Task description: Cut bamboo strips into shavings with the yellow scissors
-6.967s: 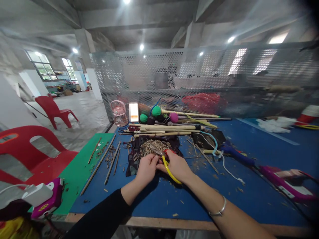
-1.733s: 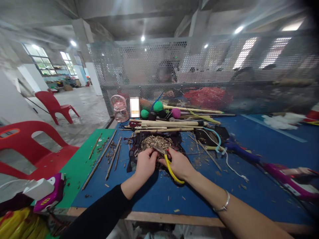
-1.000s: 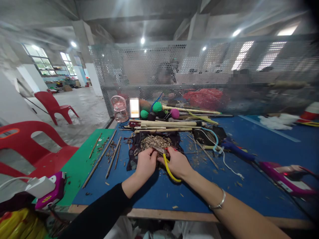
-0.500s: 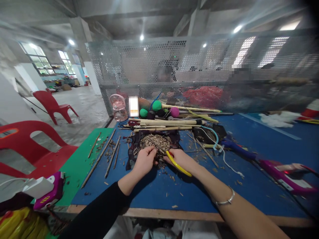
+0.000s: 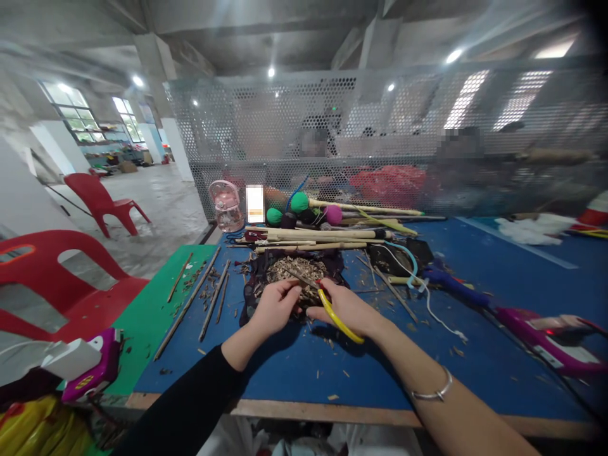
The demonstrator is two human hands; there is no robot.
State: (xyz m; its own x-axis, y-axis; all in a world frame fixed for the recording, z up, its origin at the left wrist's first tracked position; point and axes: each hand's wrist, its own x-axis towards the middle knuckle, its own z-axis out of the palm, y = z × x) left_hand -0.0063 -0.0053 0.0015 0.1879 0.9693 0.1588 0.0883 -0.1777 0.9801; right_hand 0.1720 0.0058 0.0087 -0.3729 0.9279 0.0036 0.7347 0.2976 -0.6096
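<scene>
My right hand [image 5: 349, 309] is closed around scissors with a yellow handle [image 5: 338, 322]. Their dark blades [image 5: 303, 277] point left and away, over a heap of chopped brown pieces [image 5: 308, 266]. Close beside it, my left hand [image 5: 275, 307] is pinched at the near edge of the heap. What lies between its fingertips is too small or hidden to name. Under the heap spreads a dark cloth [image 5: 255, 273] on the blue table top [image 5: 285, 373]. Small chips are scattered around the cloth.
Several thin sticks [image 5: 187, 304] lie to the left, more poles [image 5: 323, 235] behind the heap. Balls of green [image 5: 299, 202] and magenta yarn [image 5: 333, 215] and a pink bottle [image 5: 227, 206] stand near the perforated screen [image 5: 266, 120]. Power strips [image 5: 546, 339] flank the table.
The scissors and my right hand have shifted slightly, and the right fingers appear more spread. My left hand stays pinched in nearly the same place by the heap.
</scene>
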